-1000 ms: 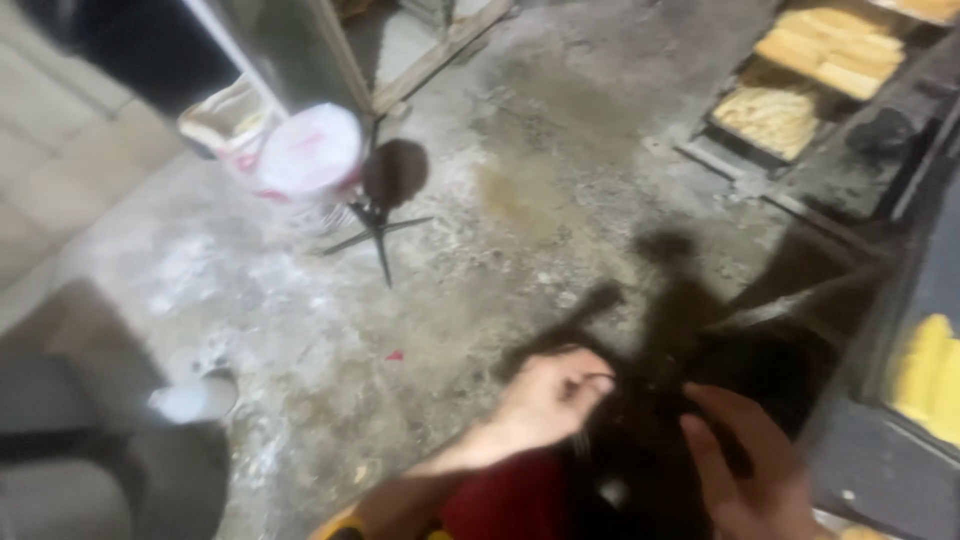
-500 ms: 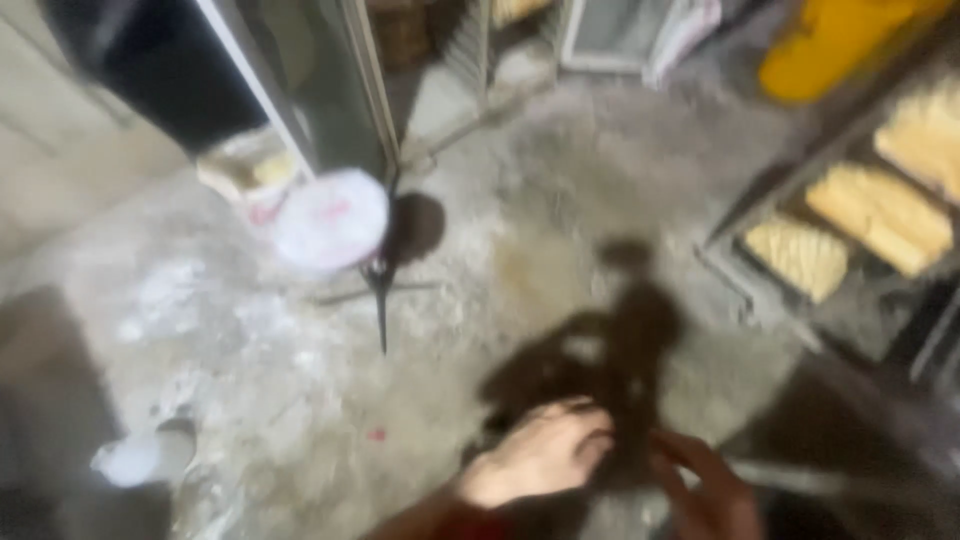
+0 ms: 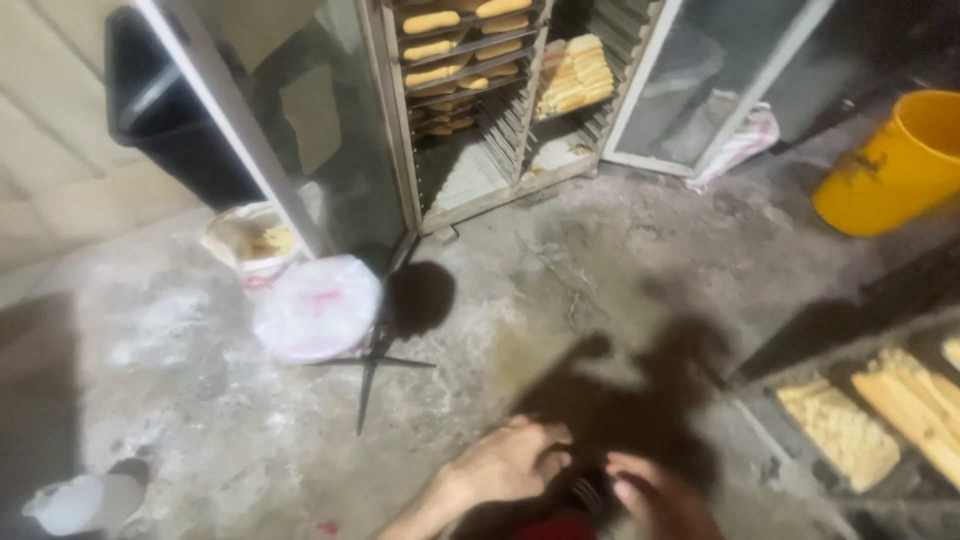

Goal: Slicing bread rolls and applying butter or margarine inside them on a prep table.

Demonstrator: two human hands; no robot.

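While both hands, left hand (image 3: 505,465) and right hand (image 3: 655,500), are closing on a small dark object (image 3: 590,492) at bottom centre of the frame over the dusty floor (image 3: 560,280), grip tightness is unclear, so pinching it firmly with both looks safest.

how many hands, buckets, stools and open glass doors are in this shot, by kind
hands: 2 (left hand, right hand)
yellow bucket: 1
round-seat stool: 1
open glass doors: 2 (left door, right door)
total: 6
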